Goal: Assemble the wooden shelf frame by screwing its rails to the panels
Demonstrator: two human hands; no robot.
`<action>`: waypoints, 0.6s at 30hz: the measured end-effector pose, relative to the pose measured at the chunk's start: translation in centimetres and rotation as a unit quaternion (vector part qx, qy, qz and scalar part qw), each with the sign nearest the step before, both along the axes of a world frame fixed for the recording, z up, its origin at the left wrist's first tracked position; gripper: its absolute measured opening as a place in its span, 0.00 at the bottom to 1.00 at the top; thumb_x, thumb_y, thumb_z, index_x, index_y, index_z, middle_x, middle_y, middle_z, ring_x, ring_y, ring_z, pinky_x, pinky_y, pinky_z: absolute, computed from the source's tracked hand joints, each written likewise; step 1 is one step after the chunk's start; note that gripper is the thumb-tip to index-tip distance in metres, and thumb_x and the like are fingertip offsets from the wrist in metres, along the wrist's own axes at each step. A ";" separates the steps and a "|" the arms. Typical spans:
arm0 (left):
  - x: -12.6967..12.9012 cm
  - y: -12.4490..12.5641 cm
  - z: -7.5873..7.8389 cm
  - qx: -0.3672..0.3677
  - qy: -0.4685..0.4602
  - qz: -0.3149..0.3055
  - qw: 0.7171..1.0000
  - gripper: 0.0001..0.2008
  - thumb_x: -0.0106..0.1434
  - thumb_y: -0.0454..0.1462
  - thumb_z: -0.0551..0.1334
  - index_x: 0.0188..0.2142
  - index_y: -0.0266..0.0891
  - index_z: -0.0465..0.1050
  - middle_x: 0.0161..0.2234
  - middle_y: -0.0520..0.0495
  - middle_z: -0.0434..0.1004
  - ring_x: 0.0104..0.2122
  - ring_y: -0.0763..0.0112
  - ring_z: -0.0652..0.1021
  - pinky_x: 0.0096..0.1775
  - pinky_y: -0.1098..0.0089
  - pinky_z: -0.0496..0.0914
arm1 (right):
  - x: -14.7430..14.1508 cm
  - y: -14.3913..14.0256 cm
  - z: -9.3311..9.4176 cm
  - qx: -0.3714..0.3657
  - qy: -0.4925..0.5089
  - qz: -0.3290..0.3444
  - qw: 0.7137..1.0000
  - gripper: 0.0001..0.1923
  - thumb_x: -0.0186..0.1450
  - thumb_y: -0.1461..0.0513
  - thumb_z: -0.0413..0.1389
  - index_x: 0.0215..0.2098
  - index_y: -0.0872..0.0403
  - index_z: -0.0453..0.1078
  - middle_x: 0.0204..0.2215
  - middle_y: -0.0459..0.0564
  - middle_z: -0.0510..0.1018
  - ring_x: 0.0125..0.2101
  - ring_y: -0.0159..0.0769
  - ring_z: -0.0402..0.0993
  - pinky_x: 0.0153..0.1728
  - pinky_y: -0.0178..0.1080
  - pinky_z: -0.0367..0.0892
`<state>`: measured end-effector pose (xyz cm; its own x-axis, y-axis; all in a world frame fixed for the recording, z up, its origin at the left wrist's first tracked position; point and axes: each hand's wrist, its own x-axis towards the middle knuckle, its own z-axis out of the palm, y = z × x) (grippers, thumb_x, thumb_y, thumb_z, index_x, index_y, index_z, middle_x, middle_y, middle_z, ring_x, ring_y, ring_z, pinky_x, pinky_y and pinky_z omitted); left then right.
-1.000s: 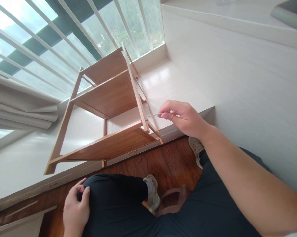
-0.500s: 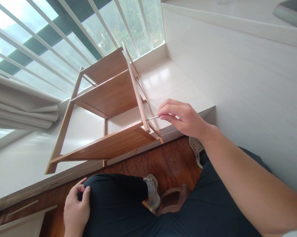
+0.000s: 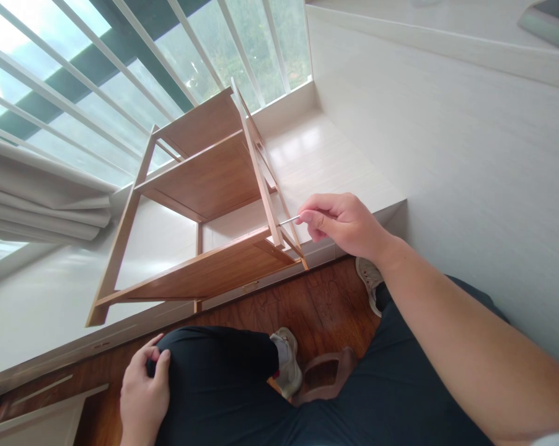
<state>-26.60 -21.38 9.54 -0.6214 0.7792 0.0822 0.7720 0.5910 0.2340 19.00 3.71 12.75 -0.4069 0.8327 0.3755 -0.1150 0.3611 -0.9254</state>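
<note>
While the left hand (image 3: 142,390) rests curled over the near knee in dark trousers (image 3: 205,365), grasping nothing, the right hand (image 3: 339,224) pinches a thin silver metal key (image 3: 289,220) against the right side rail of the light brown wooden three-tier shelf rack (image 3: 205,186) on the white window ledge (image 3: 316,161). The key's long axis runs left to right, tip pointing left into the rail; it is best kept square to the wood and turned in short, steady twists.
</note>
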 end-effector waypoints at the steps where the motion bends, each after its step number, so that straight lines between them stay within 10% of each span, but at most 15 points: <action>1: 0.0 0.0 0.0 -0.001 -0.001 0.002 1.000 0.18 0.65 0.56 0.53 0.33 0.46 0.61 0.60 0.47 0.80 0.53 0.51 0.79 0.51 0.56 0.69 | 0.0 0.0 0.1 -0.009 0.005 0.002 1.000 0.20 0.73 0.46 0.60 0.36 0.55 0.77 0.20 0.43 0.75 0.22 0.30 0.70 0.27 0.35 0.65; 18: 0.5 0.2 0.3 -0.007 -0.008 0.007 1.000 0.18 0.65 0.56 0.54 0.32 0.46 0.60 0.60 0.46 0.79 0.53 0.48 0.79 0.52 0.54 0.69 | 0.3 0.4 0.0 0.126 0.001 -0.043 0.991 0.09 0.75 0.56 0.59 0.40 0.52 0.77 0.38 0.50 0.81 0.39 0.38 0.76 0.39 0.40 0.71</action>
<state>-26.06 -21.16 9.82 -0.6327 0.7719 0.0614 0.7604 0.6043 0.2381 19.32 4.14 12.75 -0.3369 0.7439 0.5771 -0.0748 0.5899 -0.8040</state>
